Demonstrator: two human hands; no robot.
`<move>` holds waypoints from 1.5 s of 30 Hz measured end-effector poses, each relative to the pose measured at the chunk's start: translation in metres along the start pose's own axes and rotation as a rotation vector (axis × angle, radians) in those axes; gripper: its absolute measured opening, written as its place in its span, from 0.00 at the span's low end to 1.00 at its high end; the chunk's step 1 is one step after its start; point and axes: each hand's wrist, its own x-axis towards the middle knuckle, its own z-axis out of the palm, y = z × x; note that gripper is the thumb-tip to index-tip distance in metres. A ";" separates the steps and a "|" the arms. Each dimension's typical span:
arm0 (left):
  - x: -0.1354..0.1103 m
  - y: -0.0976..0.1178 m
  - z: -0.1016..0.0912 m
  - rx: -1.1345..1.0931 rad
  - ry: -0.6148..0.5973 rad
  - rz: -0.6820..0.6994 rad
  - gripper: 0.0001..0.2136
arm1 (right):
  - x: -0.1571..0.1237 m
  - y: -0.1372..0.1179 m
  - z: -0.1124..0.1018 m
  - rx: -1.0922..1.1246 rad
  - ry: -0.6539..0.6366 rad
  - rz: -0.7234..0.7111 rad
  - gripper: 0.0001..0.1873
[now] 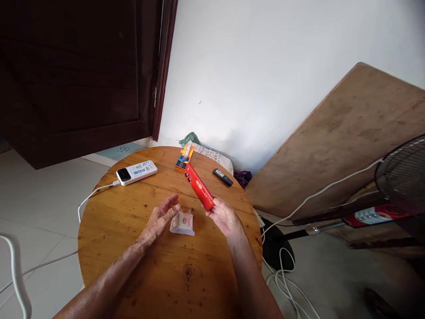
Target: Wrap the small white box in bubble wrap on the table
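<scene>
A red smartphone (199,188), tilted, with its camera lenses at the upper left and gold markings on its back, is held above the wooden table. My right hand (226,216) grips its lower end between thumb and fingers. My left hand (161,219) hovers to the left with fingers apart and nothing in it. Close by its fingertips lies a small plastic-wrapped packet (184,222) with pinkish print, resting on the tabletop.
On the round wooden table (113,248) are a white power bank (137,172) with a plugged-in cable, an orange-and-blue tape dispenser (185,156) and a black remote-like device (223,177). A fan (403,177), loose white cables (282,279) and a leaning board (345,128) stand to the right.
</scene>
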 end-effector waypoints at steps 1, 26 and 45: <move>-0.001 0.000 0.001 -0.029 -0.037 0.012 0.28 | -0.008 -0.001 0.006 -0.032 -0.025 -0.046 0.21; -0.007 0.025 0.000 -0.596 -0.086 -0.243 0.25 | -0.056 0.037 0.093 -0.721 0.061 -0.569 0.23; -0.012 0.024 0.003 -0.576 -0.254 -0.331 0.30 | -0.070 0.046 0.075 -0.624 0.109 -0.517 0.23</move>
